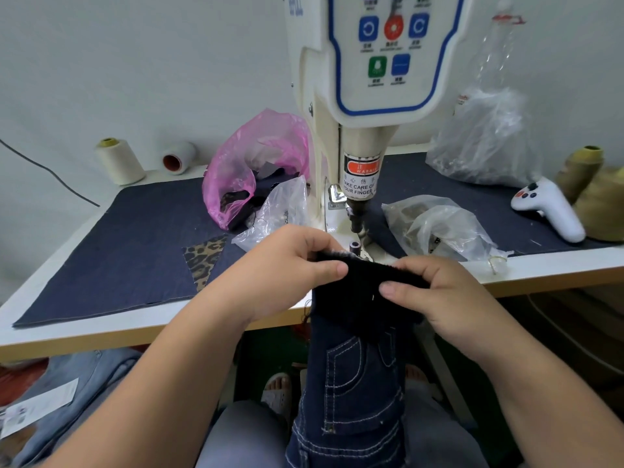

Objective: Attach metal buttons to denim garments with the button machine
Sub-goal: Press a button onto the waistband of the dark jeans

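Both grips pinch the dark waistband of the denim garment (363, 288), left hand (287, 265) and right hand (449, 298) at its ends, just in front of the button machine (358, 136). The band sits short of the lower die (354, 246), so a press now could miss it. Thumbs lie near the punch; sliding in carelessly risks a pinched finger.

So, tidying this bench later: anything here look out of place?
A white handheld controller lies on the table's denim mat right of the button machine, and a leopard-print scrap lies left; neither matches the denim work.
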The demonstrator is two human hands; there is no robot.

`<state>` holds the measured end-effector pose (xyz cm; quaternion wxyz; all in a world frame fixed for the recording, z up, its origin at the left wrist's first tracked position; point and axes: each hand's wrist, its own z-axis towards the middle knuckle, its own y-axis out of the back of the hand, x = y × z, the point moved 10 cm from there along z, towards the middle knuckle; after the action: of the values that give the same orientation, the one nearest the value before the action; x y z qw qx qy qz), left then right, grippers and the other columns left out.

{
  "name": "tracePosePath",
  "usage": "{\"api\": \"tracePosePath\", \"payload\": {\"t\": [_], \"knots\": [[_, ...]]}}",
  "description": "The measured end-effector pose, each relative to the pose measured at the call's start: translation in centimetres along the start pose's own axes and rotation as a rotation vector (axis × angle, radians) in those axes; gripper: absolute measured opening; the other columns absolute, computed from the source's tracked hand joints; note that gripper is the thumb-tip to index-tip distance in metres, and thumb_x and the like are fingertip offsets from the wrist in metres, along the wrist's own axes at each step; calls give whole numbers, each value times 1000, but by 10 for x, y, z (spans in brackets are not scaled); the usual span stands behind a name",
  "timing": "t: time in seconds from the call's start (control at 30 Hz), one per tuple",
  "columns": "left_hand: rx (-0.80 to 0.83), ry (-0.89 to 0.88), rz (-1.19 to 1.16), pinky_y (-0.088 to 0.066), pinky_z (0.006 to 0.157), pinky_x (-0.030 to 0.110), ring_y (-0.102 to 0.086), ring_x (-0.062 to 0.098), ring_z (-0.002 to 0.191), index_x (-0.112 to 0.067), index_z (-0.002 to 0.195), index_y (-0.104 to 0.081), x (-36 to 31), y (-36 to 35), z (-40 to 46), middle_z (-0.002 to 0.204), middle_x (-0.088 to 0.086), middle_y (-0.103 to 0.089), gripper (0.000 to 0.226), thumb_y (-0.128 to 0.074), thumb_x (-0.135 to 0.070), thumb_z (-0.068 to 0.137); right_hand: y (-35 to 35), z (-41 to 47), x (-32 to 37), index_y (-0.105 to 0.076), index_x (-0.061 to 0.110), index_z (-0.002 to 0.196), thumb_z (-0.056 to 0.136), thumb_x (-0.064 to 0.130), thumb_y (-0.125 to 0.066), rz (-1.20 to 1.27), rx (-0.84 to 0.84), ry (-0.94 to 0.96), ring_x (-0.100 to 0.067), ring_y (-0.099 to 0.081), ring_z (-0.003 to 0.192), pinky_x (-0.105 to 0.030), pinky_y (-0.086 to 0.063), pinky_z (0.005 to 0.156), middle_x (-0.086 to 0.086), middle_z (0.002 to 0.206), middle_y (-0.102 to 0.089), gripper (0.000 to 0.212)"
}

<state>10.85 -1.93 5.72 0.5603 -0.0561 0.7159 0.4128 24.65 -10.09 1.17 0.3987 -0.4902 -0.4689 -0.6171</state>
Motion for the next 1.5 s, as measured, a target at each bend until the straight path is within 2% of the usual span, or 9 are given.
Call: {"api": "tracePosePath", "payload": {"t": [0.13, 0.3, 0.43, 0.6, 0.87, 1.03, 1.2, 1.33, 1.5], "knots": [[-31, 22, -66, -47, 78, 32, -57, 14, 74, -6, 89, -70, 16, 0, 5, 82, 16, -68, 17, -70, -23, 92, 7, 1, 3, -75, 21, 84, 91, 20, -68, 93, -21, 18, -11, -70, 77, -19, -52, 68, 0, 80, -74, 10], [3, 33, -195, -44, 101, 51, -58, 20, 87, 6, 90, -56, 34, -13, 10, 93, 27, -63, 32, -67, -24, 94, 20, 7, 1, -71, 19, 83, 96, 14, -61, 85, -85, 7, -15, -67, 78, -32, -52, 78, -3, 81, -71, 18], [33, 10, -325, -47, 90, 28, -61, 14, 89, -2, 90, -61, 47, -30, 10, 91, 3, -66, 18, -59, -17, 99, 22, 13, -4, -71, 22, 77, 96, 12, -60, 33, -74, -27, -12, -65, 70, -32, -52, 71, 2, 72, -69, 24], [-82, 8, -385, -39, 80, 40, -49, 23, 84, 5, 96, -57, 53, -25, 16, 87, 10, -58, 39, -63, -32, 87, 31, 22, -12, -71, 23, 77, 95, 9, -61, 14, -137, -29, -11, -65, 70, -33, -52, 71, 2, 72, -69, 25], [-174, 39, -330, -44, 79, 33, -56, 14, 75, -6, 85, -64, 64, -12, 33, 77, 3, -65, 17, -61, -19, 95, 30, 40, -22, -76, 24, 83, 86, 16, -68, 227, -138, -39, -15, -71, 75, -24, -55, 62, 0, 78, -73, 11], [-128, 84, -461, -40, 53, 16, -49, 11, 59, -9, 83, -58, 65, -23, 32, 70, 2, -57, 14, -57, -11, 96, 26, 41, -20, -77, 23, 83, 77, 18, -71, 279, -117, 12, -15, -72, 76, -23, -56, 67, -3, 79, -74, 10], [-179, 106, -489, -39, 53, 22, -46, 8, 54, -25, 63, -56, 60, -26, 25, 61, -7, -51, 27, -53, -25, 89, 27, 40, -16, -76, 22, 84, 88, 2, -66, 226, -147, 37, -17, -73, 77, -24, -57, 68, -6, 81, -75, 22], [-121, 39, -431, -46, 73, 39, -59, 24, 70, -2, 86, -62, 49, -36, 23, 79, 16, -65, 64, -56, -65, 79, 24, 38, -11, -77, 22, 83, 88, -2, -64, 222, -133, 49, -19, -73, 76, -24, -57, 67, -7, 80, -75, 27], [-140, 80, -455, -46, 50, 18, -68, 12, 60, -19, 87, -75, 54, -31, 23, 82, 9, -76, 19, -71, -37, 85, 19, 37, -6, -76, 23, 86, 84, 5, -71, 241, -72, 50, -20, -73, 78, -24, -57, 68, -8, 84, -75, 19]]}}
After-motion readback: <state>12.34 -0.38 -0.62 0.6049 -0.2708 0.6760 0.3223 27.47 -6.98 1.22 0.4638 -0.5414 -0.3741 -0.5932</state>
